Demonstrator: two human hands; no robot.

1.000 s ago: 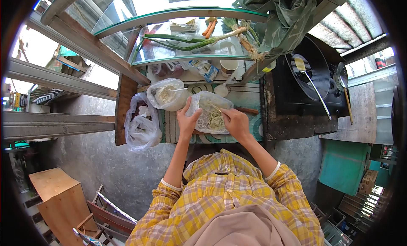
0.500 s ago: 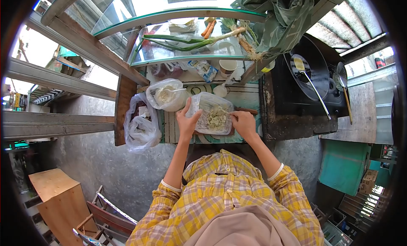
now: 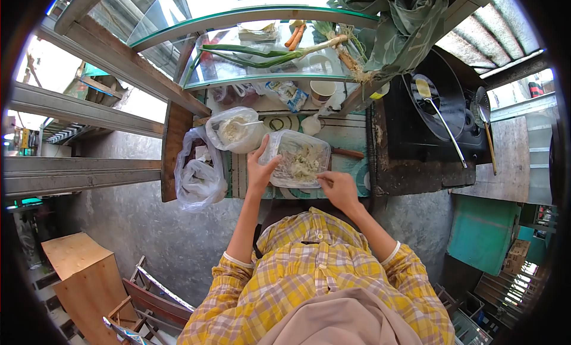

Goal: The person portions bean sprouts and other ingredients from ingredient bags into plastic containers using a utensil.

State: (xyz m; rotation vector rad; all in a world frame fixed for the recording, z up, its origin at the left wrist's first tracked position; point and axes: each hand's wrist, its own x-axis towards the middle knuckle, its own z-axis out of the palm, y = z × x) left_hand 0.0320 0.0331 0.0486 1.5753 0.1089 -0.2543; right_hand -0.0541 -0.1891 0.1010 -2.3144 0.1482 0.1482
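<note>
The plastic container is best steadied by the left hand gripping its left side, with the right hand's fingers pinched narrow, their hold unclear, and the pale mixture worked gently.

Tub: was clear plastic, smooth and glossy at the rim.
Bags: were thin, translucent plastic, crinkled and shiny, by the left edge of the surface.
Surface: had a smooth-looking, patterned covering with a slight sheen; its material could not be told.
Brown handle: looked like smooth wood, near the right edge of the surface.
Shelf: was clear glass, smooth and reflective.
Draped cloth: was soft, matt and creased.
Wok: was dark, glossy metal.
Turner: had a shiny metal shaft.
Shirt: was wrinkled, matt cloth.
</note>
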